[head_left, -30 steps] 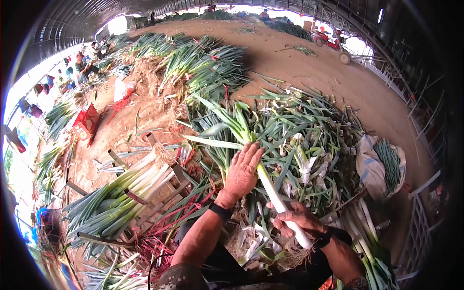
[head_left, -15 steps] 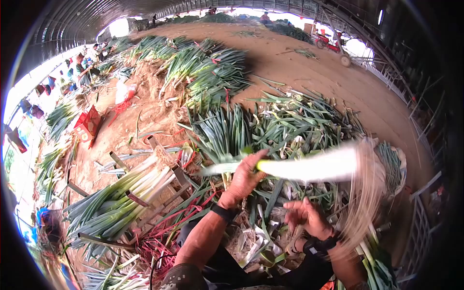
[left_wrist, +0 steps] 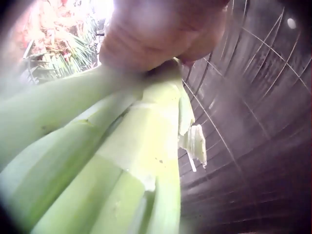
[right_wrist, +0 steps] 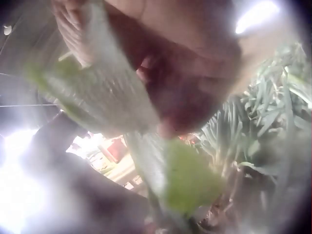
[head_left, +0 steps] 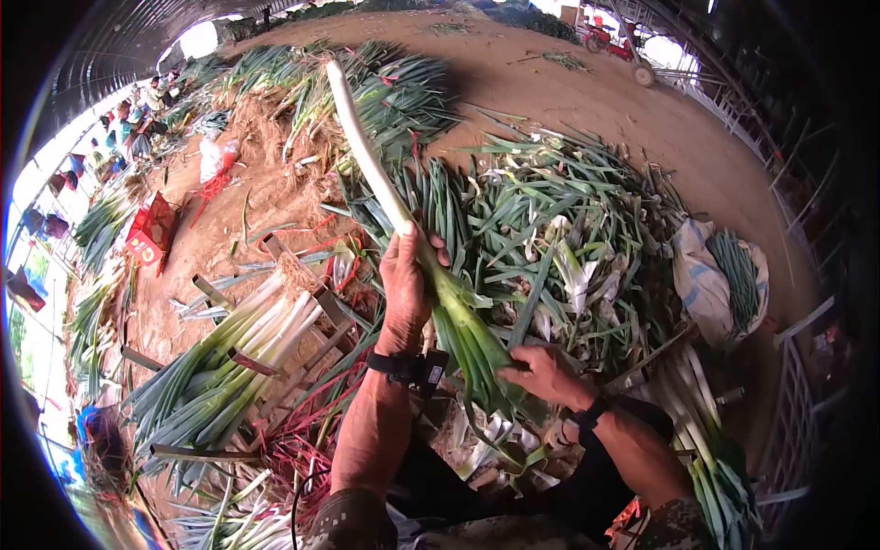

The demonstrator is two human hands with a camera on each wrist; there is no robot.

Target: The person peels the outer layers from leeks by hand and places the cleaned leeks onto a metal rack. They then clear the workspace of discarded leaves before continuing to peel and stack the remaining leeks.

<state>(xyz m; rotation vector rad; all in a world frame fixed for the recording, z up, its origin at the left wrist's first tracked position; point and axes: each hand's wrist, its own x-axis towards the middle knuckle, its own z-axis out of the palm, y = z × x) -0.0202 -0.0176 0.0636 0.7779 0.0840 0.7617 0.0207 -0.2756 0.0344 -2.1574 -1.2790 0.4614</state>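
Observation:
My left hand (head_left: 408,289) grips a large green onion (head_left: 371,170) around the stem, just above where the leaves fan out. The white stem points up and away, with its root end far from me and its green leaves hanging toward my lap. In the left wrist view the fingers (left_wrist: 161,36) wrap the base of the spreading leaves (left_wrist: 131,151). At the leafy end, my right hand (head_left: 550,378) pinches a leaf between thumb and fingers. The right wrist view shows a pale, torn-looking leaf strip (right_wrist: 109,100) in those fingers, partly blurred.
A heap of stripped leaves (head_left: 587,234) lies ahead to the right, beside a white sack (head_left: 698,280). Left of me, green onions (head_left: 229,353) rest in a metal rack (head_left: 206,452), near tangled pink twine (head_left: 298,458). A red bag (head_left: 153,234) stands farther left.
The green onion has swung round: its root end went from near my right hand, out to the right, to far ahead. My right hand released the stem and now pinches a leaf.

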